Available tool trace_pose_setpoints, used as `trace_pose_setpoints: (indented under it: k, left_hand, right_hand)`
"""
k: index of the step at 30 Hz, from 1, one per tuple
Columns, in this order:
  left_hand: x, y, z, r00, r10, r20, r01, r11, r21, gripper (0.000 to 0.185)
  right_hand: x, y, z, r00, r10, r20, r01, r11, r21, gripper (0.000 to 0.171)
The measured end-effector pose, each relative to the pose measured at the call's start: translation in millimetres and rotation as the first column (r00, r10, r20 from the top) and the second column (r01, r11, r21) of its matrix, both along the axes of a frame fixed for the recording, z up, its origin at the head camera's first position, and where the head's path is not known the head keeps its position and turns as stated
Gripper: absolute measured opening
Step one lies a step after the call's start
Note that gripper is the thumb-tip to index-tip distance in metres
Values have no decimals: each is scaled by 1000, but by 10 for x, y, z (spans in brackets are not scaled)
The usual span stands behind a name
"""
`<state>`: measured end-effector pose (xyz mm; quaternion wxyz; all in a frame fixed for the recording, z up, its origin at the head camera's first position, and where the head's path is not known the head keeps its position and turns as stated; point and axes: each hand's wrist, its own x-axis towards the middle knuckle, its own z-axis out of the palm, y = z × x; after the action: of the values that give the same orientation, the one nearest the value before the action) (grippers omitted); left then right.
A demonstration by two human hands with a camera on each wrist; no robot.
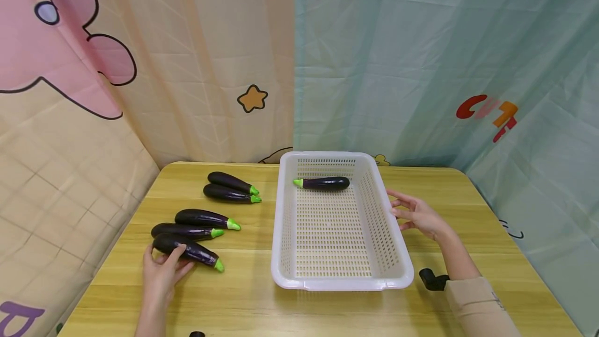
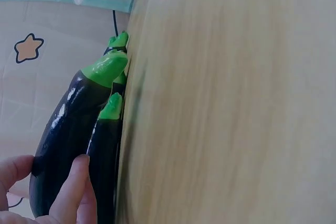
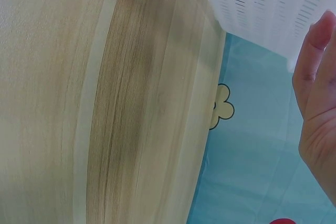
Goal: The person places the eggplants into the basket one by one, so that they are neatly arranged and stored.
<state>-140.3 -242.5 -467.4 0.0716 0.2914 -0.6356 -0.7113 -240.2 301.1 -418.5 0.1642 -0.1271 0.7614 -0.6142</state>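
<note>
Eggplants [image 1: 203, 218], six by my count. Behind everything hangs a printed curtain [image 1: 224, 56], with the wooden table [image 1: 243, 295] in front. White basket [image 1: 337, 284] sits right of middle, with one eggplant [image 1: 325, 184] lying crosswise near its far end, green end to the left.

Hands are well apart. Right hand [image 1: 418, 217] is up by the basket's right side, fingers fairly straight, not gripping; looks like the fingertips touch it, but I can't swear to it. Left hand [image 1: 160, 275] pinches the nearest eggplant [image 1: 194, 253] around its thicker part, green end free. Can't tell whether it's fully off the wood. Two more [image 1: 180, 230] lie just behind it, and another pair [image 1: 226, 194] lies farther back, side by side.

Tips, imo: keep that pinch around the thick part, because the skin looks glossy and I'd expect it to slip if held by one end. Straight up first, then sideways, since the neighbor is right there and could get rolled. Light fingertips on the basket are probably plenty to steady it. Mind the little green cap [image 1: 219, 266] too; it sticks out past the fingers, so it's likeliest to snag.
</note>
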Motion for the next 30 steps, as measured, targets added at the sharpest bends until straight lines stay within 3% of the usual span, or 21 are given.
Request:
trace_pose_setpoints:
  k: [3, 8, 12, 16, 18, 24, 30]
  left_hand:
    - [-61, -42, -78, 999, -16, -28, 17, 1000, 18, 100]
    - [-218, -153, -293, 990, -44, -136, 51, 997, 51, 103]
    - [-306, -174, -286, 972, -112, -204, 123, 991, 42, 103]
    - [-348, -81, -78, 955, -181, -235, 192, 981, 27, 101]
    - [-357, 19, 89, 950, -193, -245, 202, 979, 12, 97]
    - [-428, 308, 580, 955, -205, -215, 202, 979, -35, 89]
    - [-618, 464, 780, 947, -207, -248, 195, 978, -72, 88]
  right_hand:
    - [7, -7, 5, 1000, 4, 7, -3, 1000, -11, 61]
    - [11, -10, 6, 1000, 0, 9, 0, 1000, -9, 61]
    - [13, -9, 6, 1000, -4, 11, 4, 1000, -7, 61]
    - [16, -6, 6, 1000, -6, 13, 6, 1000, -8, 60]
    - [18, -5, 6, 1000, -7, 13, 7, 1000, -11, 61]
    - [18, -1, 3, 1000, -6, 9, 7, 1000, -16, 62]
    - [7, -1, 5, 1000, -1, 0, 1, 1000, -12, 61]
